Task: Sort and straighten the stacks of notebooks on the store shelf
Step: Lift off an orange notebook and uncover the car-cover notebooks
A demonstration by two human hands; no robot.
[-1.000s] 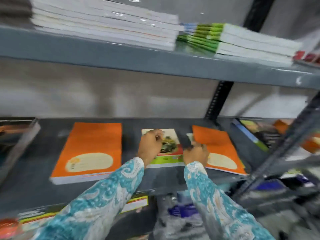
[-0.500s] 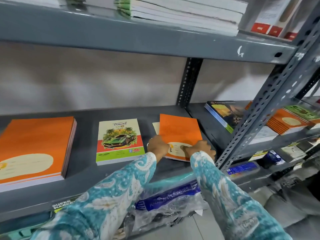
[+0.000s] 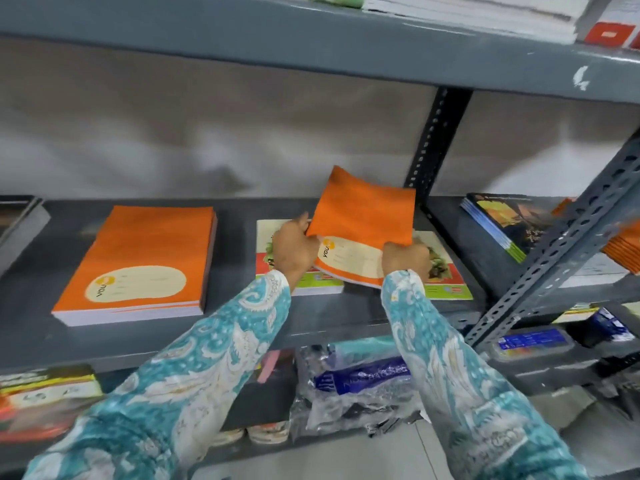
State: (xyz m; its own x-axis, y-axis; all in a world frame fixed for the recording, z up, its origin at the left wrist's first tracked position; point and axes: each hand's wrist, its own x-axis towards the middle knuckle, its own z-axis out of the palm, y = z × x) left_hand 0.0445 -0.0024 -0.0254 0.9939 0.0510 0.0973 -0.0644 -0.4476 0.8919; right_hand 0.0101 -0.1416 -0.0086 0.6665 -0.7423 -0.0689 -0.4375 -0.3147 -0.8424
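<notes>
An orange notebook [image 3: 363, 216] is lifted and tilted above the middle shelf [image 3: 332, 317], held at its near edge by both hands. My left hand [image 3: 292, 247] grips its left corner and my right hand [image 3: 405, 256] grips its right corner. Under it lie two green-and-red car-cover notebooks, one [image 3: 265, 251] partly behind my left hand, the other [image 3: 446, 271] to the right. A thick stack of orange notebooks [image 3: 138, 261] rests flat on the shelf to the left.
A perforated upright [image 3: 431, 143] stands just behind the held notebook; a slanted post [image 3: 561, 247] crosses at right. Dark-cover notebooks [image 3: 502, 220] and orange ones [image 3: 623, 244] lie on the right shelf. Plastic-wrapped packs [image 3: 356, 382] sit below, white stacks [image 3: 485, 12] above.
The orange notebook lay flat on the shelf with both hands at its near edge; now it is raised and shifted left, uncovering a second car-cover notebook beneath.
</notes>
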